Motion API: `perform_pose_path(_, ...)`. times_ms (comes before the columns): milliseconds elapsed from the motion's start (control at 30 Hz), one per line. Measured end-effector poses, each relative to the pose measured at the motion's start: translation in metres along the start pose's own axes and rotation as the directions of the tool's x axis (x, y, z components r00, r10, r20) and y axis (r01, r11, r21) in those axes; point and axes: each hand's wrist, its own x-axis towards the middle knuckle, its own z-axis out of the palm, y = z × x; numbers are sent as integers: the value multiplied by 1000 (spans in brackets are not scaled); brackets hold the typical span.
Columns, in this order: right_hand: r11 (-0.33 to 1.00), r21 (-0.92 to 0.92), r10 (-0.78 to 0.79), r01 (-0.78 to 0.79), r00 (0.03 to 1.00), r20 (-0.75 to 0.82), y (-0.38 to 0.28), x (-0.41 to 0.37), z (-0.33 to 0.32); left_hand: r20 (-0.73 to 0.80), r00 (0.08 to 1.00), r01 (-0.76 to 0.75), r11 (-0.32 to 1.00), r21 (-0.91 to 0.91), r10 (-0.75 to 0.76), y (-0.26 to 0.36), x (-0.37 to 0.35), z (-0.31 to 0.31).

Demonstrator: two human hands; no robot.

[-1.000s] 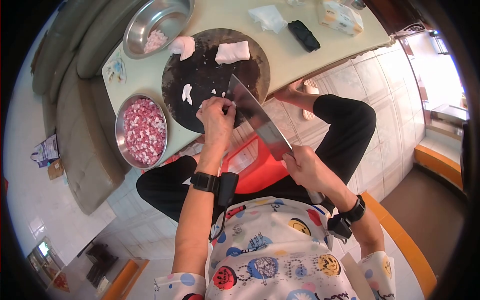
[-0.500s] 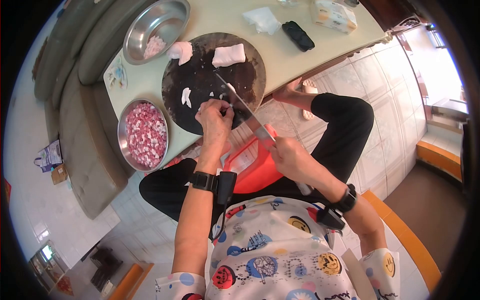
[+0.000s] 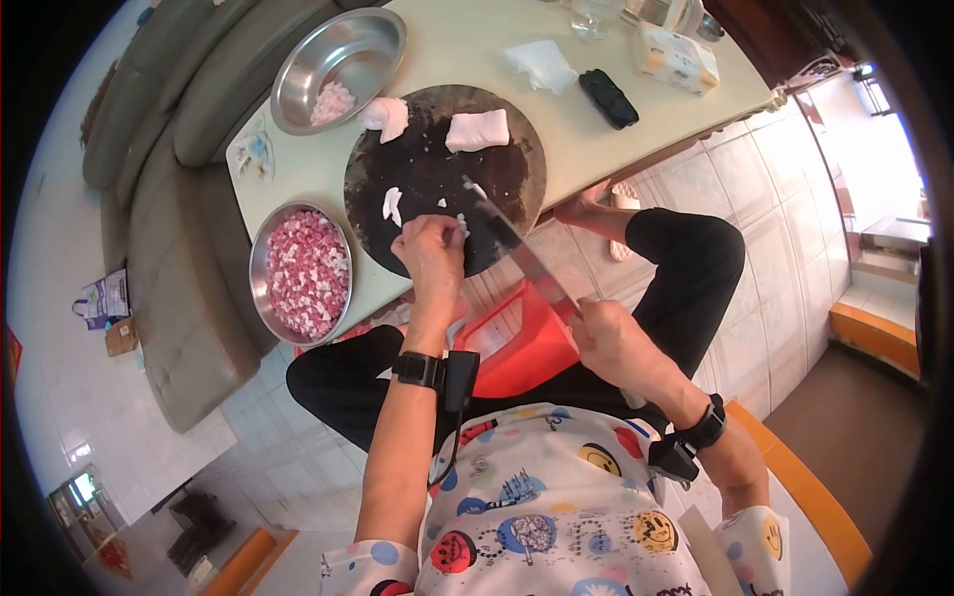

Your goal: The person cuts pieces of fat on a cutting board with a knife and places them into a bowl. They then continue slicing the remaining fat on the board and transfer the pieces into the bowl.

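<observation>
My left hand [image 3: 432,253] rests on the near part of a round dark chopping board [image 3: 427,174], fingers curled together. Small white bits [image 3: 461,224] lie at its fingertips; whatever is under the fingers is hidden. My right hand [image 3: 611,338] grips the handle of a kitchen knife [image 3: 527,255], its blade slanting over the board's right side, apart from the left hand. A thick white slab of what looks like pork fat [image 3: 478,130] lies at the back of the board. A second white piece [image 3: 387,118] sits at the back left edge, and a thin white strip [image 3: 393,206] left of my fingers.
Left of the board stands a steel bowl [image 3: 255,283] of diced pink and white meat. Another steel bowl [image 3: 390,50] holds pale bits. Farther back are crumpled tissue [image 3: 542,66], a black item [image 3: 608,98] and a tissue pack [image 3: 676,58]. A red container [image 3: 527,363] is below the table edge.
The whole view has shifted a little. The knife has drawn slightly right and towards my body, with its blade turned. My left hand has moved slightly left relative to the board.
</observation>
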Motion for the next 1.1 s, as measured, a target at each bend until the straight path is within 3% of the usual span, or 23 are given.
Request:
perform_pose_path(67, 993, 40, 116, -115, 993, -27, -8, -1, -8, 141, 990, -27, 999, -21, 30, 3, 1, -1)
perform_pose_path(133, 987, 68, 145, -144, 989, -21, -12, -4, -13, 156, 988, -9, 1000, -24, 13, 7, 4, 2)
perform_pose_path(233, 980, 77, 185, -183, 983, -16, -19, -6, -17, 148, 983, -106, 994, -27, 109, 10, 11, 1)
perform_pose_path(300, 979, 57, 196, -195, 981, -11, -21, -8, -17, 269, 950, -166, 986, 14, 156, 12, 14, -7)
perform_pose_path(333, 981, 62, 185, -184, 983, -13, -21, -9, -16, 268, 952, -159, 987, 18, 149, 8, 15, -10)
perform_pose_path(400, 983, 69, 173, -171, 985, -12, -23, -9, -15, 253, 967, 54, 975, -215, 3, 0, 20, -16)
perform_pose_path(533, 980, 29, 194, -195, 981, 25, -25, -11, -11, 247, 960, 187, 955, -229, -128, -6, 20, -35)
perform_pose_path(600, 984, 14, 177, -178, 984, 26, -21, -12, -6, 251, 957, 198, 959, -204, -145, -13, 13, -34)
perform_pose_path(667, 992, 25, 126, -125, 992, -20, -18, -14, -2, 223, 974, 66, 988, -137, -34, -13, 4, -33)
perform_pose_path(767, 994, -47, 93, -94, 996, -16, -19, -14, -2, 218, 976, -7, 998, -68, 22, -9, -4, -29)
perform_pose_path(900, 994, -72, 84, -85, 996, -13, -20, -18, -3, 191, 981, -26, 1000, 15, 23, -10, -7, -31)
perform_pose_path(1100, 991, -64, 116, -114, 993, 16, -24, -19, -2, 190, 965, 214, 959, -185, -179, -20, -10, -38)
